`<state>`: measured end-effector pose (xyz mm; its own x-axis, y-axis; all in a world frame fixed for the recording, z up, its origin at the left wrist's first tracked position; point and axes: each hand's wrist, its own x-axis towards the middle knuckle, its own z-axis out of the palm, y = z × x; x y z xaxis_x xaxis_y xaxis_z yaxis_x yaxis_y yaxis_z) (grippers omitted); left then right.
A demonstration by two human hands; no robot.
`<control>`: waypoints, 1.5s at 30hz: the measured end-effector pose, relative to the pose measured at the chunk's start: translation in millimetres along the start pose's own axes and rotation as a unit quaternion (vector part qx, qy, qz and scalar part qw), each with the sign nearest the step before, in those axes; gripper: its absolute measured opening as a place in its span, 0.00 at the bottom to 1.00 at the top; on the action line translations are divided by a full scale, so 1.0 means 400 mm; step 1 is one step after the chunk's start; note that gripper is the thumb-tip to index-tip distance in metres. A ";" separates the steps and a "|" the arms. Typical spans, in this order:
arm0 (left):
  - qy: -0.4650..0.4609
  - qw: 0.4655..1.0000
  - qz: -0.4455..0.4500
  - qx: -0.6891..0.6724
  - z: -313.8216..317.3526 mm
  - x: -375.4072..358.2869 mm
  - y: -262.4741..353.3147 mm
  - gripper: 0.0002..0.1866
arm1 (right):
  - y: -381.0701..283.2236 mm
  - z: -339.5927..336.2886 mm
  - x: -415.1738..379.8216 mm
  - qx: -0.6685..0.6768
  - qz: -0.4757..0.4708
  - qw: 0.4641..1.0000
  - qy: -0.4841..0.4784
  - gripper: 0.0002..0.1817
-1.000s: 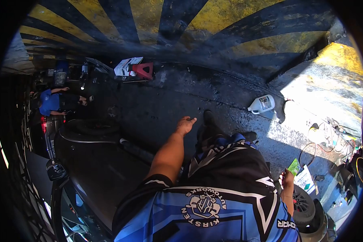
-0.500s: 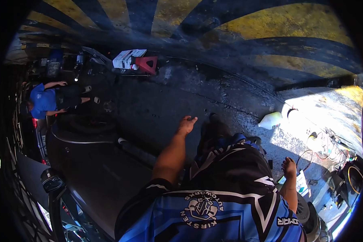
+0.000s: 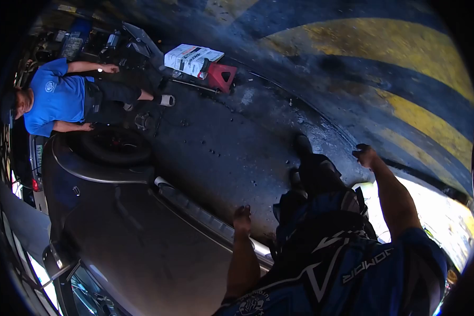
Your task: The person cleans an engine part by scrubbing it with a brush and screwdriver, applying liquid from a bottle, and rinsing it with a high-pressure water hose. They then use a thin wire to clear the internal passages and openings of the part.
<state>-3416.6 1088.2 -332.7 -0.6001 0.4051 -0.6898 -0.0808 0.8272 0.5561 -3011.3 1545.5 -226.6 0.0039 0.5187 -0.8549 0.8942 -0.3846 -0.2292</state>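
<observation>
My left hand point(image 3: 242, 218) hangs low beside the dark car's side step point(image 3: 200, 209), apart from it as far as I can see. Its fingers are loosely bent and a little apart, with nothing visible in them. Farther forward, my right hand point(image 3: 364, 156) swings out over the floor near the painted wall point(image 3: 405, 100). That hand also looks empty, its fingers half curled and apart. My dark shoes point(image 3: 302, 143) stand on the concrete floor point(image 3: 221, 137) between the car and the wall.
The car point(image 3: 152, 226), with its front wheel point(image 3: 110, 145), fills the left side. Ahead, a person in a blue shirt point(image 3: 58, 95) stands beside it. A red jack stand point(image 3: 221, 77) and a white printed box point(image 3: 192, 59) sit along the wall. Sunlit ground point(image 3: 416, 203) lies right.
My view has turned and moved closer to the other person and the jack stand. My right hand has swung forward, my left back. The white jug is largely hidden behind my body and arm.
</observation>
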 end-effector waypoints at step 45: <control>-0.046 0.850 -0.415 -0.320 0.473 0.726 0.537 0.26 | -1.425 0.775 1.941 -0.450 -0.098 0.885 0.067 0.17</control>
<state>-3457.6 1457.0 -501.2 -0.0626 -0.1615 -0.9849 -0.8808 0.4729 -0.0215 -3656.6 1930.5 -903.8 -0.1923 0.6177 -0.7625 0.8782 0.4552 0.1472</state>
